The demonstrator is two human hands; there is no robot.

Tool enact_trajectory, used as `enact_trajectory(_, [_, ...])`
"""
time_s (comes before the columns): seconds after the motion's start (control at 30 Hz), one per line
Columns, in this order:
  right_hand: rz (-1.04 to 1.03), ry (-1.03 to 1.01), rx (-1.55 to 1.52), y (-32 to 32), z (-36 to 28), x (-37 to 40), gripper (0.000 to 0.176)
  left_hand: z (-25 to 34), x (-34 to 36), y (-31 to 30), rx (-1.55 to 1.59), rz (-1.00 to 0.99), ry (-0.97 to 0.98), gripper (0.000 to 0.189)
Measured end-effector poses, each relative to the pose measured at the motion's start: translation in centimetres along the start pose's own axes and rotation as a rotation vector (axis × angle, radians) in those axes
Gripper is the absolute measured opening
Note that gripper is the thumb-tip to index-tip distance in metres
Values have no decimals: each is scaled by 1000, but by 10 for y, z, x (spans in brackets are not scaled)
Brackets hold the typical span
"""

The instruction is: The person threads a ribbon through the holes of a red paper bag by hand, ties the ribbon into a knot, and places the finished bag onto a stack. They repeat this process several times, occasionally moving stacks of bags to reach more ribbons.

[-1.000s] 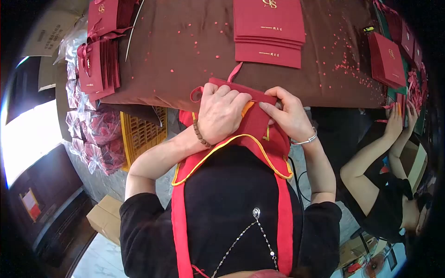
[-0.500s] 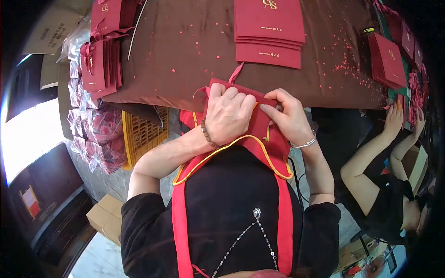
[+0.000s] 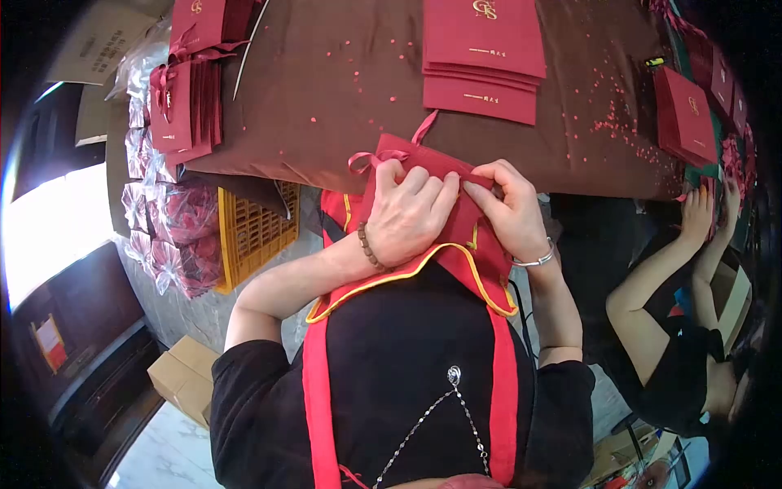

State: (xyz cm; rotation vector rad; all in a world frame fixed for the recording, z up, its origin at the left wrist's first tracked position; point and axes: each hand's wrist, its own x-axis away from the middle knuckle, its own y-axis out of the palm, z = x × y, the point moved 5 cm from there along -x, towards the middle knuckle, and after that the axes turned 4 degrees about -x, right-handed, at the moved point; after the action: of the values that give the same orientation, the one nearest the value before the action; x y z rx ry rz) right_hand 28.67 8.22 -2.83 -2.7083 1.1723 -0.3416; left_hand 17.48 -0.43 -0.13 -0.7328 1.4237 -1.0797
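A red paper bag [image 3: 432, 155] with a ribbon lies over the red apron at the table's near edge. My left hand [image 3: 411, 208], with a beaded bracelet, is curled closed on the bag's left part. Thumb and fingers of my right hand [image 3: 507, 200], which wears a silver bangle, pinch the bag near its upper right. A ribbon loop [image 3: 376, 160] sticks out above my left hand, and a second ribbon end [image 3: 424, 128] points up at the table.
Stacked red bags [image 3: 482, 49] lie ahead on the brown cloth [image 3: 342, 106], with more bags [image 3: 186, 106] at the left and right. Red bits are scattered about. A yellow crate [image 3: 252, 232] and wrapped bundles stand left. At the right are a co-worker's hands [image 3: 709, 212].
My view has shifted slightly, so the table's things appear a little farther right. Both hands keep hold of the bag, with the left fingers moved slightly. The ribbon loop by my left hand shows more fully.
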Motion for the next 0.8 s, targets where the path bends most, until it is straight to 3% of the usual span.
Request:
enact_trajectory(0.23, [-20, -35, -9, -1, -13, 4, 16, -11, -7, -5, 114, 44, -62, 13])
enact_trajectory(0.33, [-30, -92, 63, 0, -17, 6, 14, -23, -12, -10, 220, 105, -172, 18])
enact_trajectory(0.4, [0, -181, 42, 3, -21, 7, 14, -32, -18, -18, 319, 19, -225, 22])
enact_trajectory(0.5, [8, -251, 124, 8, -23, 8, 12, -50, -24, -16, 326, -153, -183, 11])
enact_trajectory(0.63, [40, -298, 258, 14, -29, 9, 12, -64, -42, 3, 497, -832, -166, 18])
enact_trajectory(0.7, [30, -278, 263, 16, -30, 9, 12, -64, -51, 6, 536, -989, -135, 21])
enact_trajectory(0.8, [34, -321, 281, 17, -31, 9, 13, -66, -57, 15, 586, -1011, -132, 22])
